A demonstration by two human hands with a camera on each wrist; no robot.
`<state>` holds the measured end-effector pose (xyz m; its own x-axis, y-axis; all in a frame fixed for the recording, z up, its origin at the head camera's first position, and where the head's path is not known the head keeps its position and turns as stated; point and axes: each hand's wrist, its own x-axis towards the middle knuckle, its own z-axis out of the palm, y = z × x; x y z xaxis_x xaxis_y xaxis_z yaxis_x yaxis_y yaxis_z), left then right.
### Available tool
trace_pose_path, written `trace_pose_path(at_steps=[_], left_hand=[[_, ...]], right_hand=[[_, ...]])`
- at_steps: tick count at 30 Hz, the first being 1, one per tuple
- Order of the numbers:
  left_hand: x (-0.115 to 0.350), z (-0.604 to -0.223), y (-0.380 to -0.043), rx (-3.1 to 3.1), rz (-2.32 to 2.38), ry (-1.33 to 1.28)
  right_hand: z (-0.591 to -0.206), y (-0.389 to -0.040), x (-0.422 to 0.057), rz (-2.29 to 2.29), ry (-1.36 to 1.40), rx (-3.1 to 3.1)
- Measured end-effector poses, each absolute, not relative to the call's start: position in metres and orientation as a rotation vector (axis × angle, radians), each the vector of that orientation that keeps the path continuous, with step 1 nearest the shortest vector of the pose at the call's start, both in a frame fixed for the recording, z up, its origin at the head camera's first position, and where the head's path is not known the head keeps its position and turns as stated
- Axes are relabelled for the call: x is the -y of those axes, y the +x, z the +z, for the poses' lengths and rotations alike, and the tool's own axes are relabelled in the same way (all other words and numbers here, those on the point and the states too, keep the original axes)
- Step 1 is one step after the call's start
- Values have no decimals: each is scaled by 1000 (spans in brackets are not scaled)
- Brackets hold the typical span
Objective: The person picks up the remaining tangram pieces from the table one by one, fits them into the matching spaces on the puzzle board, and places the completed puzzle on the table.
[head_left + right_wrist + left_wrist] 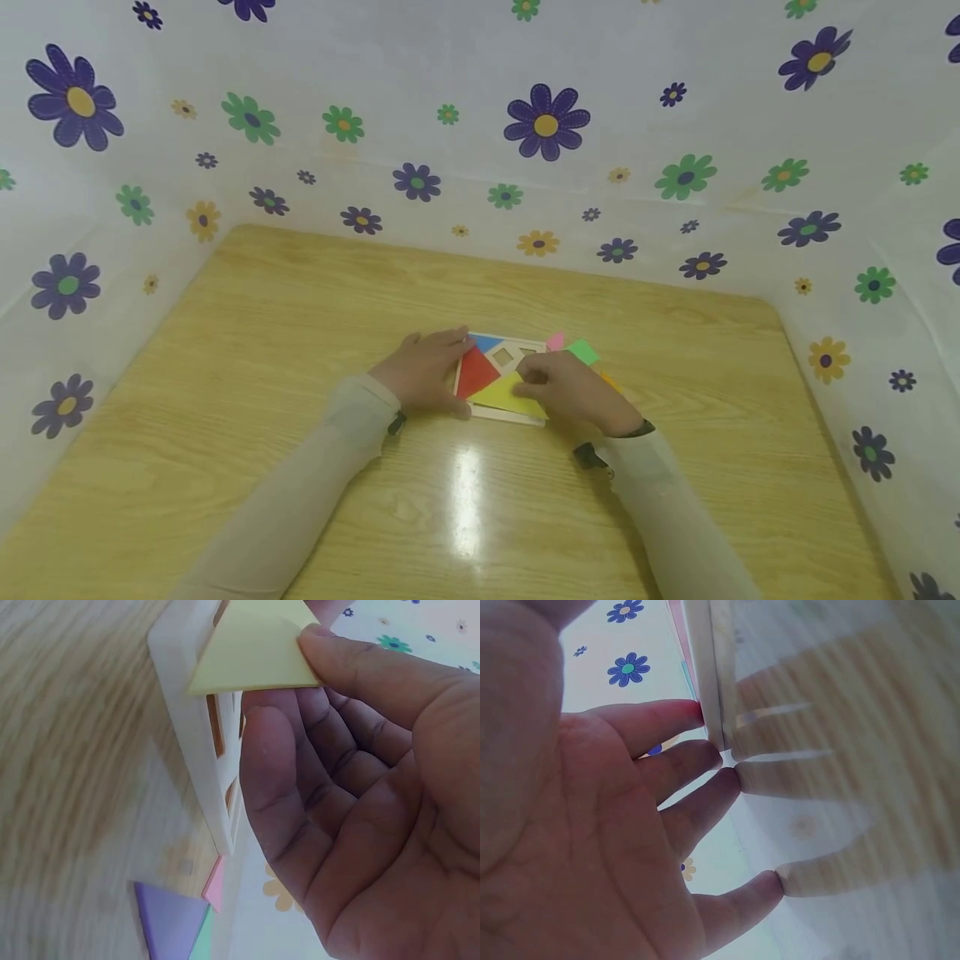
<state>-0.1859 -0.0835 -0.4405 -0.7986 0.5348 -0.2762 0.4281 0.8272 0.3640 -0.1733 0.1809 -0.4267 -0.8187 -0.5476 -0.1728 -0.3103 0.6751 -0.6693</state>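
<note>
A white tangram tray (pixel 506 415) lies on the table. A red triangle (pixel 472 373) and a blue triangle (pixel 483 341) sit in its left part. My left hand (pixel 423 372) rests at the tray's left side, thumb near the front corner; its fairly straight fingertips touch the tray edge and the tabletop in the left wrist view. My right hand (pixel 573 390) pinches a yellow triangle (pixel 255 652) between thumb and fingers. This yellow piece overlaps the tray's front part and appears tilted over it in the right wrist view.
Loose pieces lie right of the tray: pink (pixel 555 342), green (pixel 582 352), orange (pixel 611 382), and purple (pixel 172 919), partly hidden by my right hand in the head view. A flower-printed white curtain (pixel 465 83) encloses the wooden table (pixel 337 283) at the back and sides.
</note>
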Motion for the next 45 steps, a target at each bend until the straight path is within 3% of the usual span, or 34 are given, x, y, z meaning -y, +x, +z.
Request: trace_pose_path(at_steps=[45], left_hand=[[83, -444, -188, -2650, 398, 734]], right_hand=[[-439, -173, -173, -877, -684, -2548]])
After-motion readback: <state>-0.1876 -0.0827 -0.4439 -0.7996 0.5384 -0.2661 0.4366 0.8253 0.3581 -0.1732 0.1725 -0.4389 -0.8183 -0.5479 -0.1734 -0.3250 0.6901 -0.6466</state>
